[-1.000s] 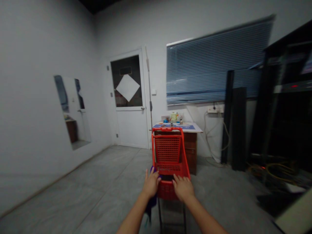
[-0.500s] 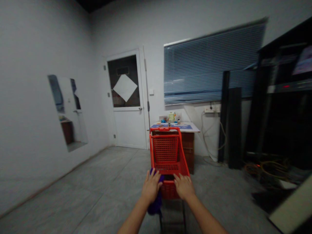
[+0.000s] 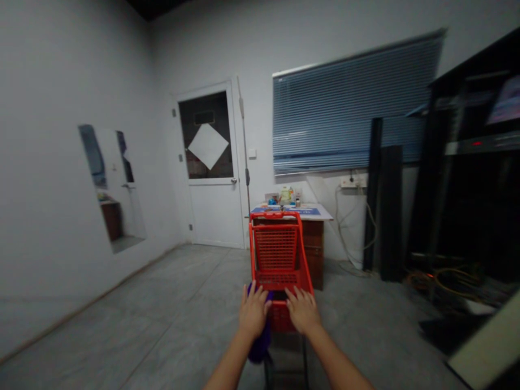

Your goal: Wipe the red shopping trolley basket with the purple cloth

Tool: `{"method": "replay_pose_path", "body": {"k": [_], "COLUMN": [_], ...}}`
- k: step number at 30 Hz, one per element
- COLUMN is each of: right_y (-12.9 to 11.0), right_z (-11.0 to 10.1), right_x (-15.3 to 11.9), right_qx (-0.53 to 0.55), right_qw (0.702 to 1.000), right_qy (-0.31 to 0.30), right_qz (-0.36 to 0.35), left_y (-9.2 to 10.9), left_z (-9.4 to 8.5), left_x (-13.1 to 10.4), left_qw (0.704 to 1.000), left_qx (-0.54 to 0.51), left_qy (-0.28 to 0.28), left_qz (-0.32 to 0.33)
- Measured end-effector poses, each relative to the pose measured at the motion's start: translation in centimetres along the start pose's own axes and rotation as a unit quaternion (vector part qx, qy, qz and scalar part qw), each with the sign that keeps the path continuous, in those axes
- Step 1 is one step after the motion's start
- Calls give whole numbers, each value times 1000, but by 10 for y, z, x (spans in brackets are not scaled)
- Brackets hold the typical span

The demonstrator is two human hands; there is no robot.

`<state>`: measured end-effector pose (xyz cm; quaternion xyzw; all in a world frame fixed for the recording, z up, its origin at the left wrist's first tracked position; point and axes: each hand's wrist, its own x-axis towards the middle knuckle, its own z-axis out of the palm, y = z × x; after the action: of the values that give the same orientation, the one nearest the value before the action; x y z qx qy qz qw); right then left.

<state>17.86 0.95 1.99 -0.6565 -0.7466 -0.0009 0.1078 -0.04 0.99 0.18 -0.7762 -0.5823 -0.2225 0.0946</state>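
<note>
In front of me stands a red plastic shopping cart (image 3: 276, 248) with grid walls. My left hand (image 3: 253, 313) is at the near left corner of its rim, fingers stretched out and spread. A purple cloth (image 3: 260, 346) hangs down at that corner, partly hidden beneath this hand and wrist. My right hand (image 3: 303, 310) lies palm down over the near right part of the rim, its fingers apart and nothing seen in them. Whether either palm presses on the rim is hidden from above.
Behind the cart is a desk (image 3: 325, 212) with bottles and small items on it. A white door (image 3: 217, 214) and a wall mirror (image 3: 114, 189) are to the left. Dark panels (image 3: 390, 216), a black rack (image 3: 467, 189) and loose cables (image 3: 455, 287) stand or lie at right.
My right hand has shifted slightly left along the rim. My left hand has moved a little to the right, and the purple cloth's lower end hangs slightly lower. The cart looks unmoved.
</note>
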Motion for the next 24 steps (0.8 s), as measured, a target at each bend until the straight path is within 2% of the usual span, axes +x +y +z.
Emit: {"method": "replay_pose_path", "body": {"k": [3, 6, 10, 14, 19, 24], "right_y": [-2, -1, 4, -2, -11, -1], "right_z": [5, 8, 7, 5, 2, -2], "right_x": [-1, -1, 0, -3, -7, -9], "right_qx": [5, 10, 12, 13, 6, 6], "right_qw": [1000, 1000, 1000, 1000, 1000, 999], "right_qy": [8, 9, -2, -3, 1, 5], "right_qz": [2, -4, -15, -10, -8, -32], "left_y": [8, 18, 7, -5, 7, 14], "left_z": [1, 0, -2, 5, 16, 17], "left_x": [-2, -1, -1, -5, -6, -2], "left_qw": [1000, 1000, 1000, 1000, 1000, 1000], "left_qx": [4, 5, 7, 12, 1, -25], "left_qy": [8, -3, -5, 21, 19, -6], "left_qz": [-16, -6, 20, -4, -22, 0]}}
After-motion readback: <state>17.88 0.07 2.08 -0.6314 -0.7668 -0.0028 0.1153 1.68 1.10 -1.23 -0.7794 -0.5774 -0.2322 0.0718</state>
